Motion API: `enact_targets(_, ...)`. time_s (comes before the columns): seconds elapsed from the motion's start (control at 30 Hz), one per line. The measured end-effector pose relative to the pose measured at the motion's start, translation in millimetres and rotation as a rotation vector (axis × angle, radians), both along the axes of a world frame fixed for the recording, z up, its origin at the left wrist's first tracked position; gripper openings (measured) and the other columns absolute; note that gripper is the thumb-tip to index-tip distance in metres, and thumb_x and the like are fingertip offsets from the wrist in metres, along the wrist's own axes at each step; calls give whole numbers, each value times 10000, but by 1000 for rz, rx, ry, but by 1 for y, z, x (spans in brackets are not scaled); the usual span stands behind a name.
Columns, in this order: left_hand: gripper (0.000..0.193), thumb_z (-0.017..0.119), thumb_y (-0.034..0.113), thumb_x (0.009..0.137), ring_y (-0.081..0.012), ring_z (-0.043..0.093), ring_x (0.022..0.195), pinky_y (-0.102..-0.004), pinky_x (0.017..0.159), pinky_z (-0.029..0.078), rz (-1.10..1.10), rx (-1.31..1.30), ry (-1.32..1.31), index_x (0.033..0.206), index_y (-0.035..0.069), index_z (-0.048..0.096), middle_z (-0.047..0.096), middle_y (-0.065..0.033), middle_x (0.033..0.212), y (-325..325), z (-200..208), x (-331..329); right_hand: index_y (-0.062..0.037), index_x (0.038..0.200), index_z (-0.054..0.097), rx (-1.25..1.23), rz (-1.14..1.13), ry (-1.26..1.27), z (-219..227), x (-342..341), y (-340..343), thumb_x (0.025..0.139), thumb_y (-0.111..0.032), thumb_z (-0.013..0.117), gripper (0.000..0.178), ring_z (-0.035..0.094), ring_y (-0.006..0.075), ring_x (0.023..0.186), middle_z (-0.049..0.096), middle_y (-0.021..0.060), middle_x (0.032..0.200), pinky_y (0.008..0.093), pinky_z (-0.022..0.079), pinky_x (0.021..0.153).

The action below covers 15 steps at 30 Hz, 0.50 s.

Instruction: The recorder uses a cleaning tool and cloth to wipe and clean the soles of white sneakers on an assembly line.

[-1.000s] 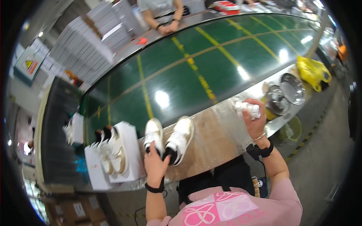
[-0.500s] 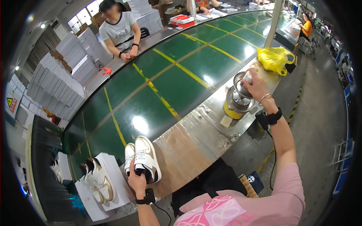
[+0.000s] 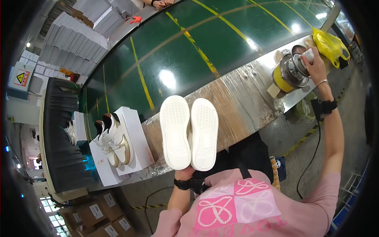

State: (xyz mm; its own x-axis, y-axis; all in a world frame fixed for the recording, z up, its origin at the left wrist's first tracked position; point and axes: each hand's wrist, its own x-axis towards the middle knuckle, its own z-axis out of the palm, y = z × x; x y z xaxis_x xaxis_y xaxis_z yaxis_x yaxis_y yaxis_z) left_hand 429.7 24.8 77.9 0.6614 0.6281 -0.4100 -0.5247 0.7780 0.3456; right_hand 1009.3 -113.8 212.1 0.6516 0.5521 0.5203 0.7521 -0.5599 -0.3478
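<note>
My left hand [image 3: 184, 173] is closed on a pair of white sneakers [image 3: 175, 132], held up with their white soles facing me. The uppers and most of my fingers are hidden behind them. At the right, my right hand [image 3: 317, 70] grips a white wad [image 3: 307, 56], whose kind I cannot make out. It is at the round metal dish of a metal dispenser [image 3: 299, 69] with a yellow lower part. Beside that dispenser's base lies a small cream block [image 3: 273, 91].
A yellow plastic bag [image 3: 331, 45] lies beyond my right hand. On the left, white sneakers [image 3: 114, 144] rest on a white shoebox [image 3: 138, 152]. A green conveyor belt [image 3: 177, 55] runs past the workbench [image 3: 233, 106]. Another person's hands [image 3: 161, 4] show at the far side.
My left hand has lifted the sneakers off the bench and turned their soles toward me. My right hand stays at the dispenser with the white wad. The view has tilted downward and shifted left.
</note>
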Motion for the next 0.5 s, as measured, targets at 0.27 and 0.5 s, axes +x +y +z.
enact_targets(0.27, 608, 538, 457, 937, -315, 552, 1215, -476, 1034, 455, -22, -176, 223, 1362, 26, 492, 542, -151, 1365, -27, -4, -10, -143, 1190, 546, -56, -74, 5, 8, 0, -4, 855, -374, 722, 444, 672, 372, 889, 677, 177, 973, 412, 521, 748)
enact_targets(0.5, 608, 584, 456, 907, -320, 584, 1179, -501, 999, 478, -18, -400, -96, 1342, 35, 525, 569, -164, 1334, -20, -10, -8, -112, 1163, 587, 318, 55, -188, 30, -113, 17, 843, -288, 753, 402, 684, 257, 937, 687, 136, 1066, 354, 550, 785)
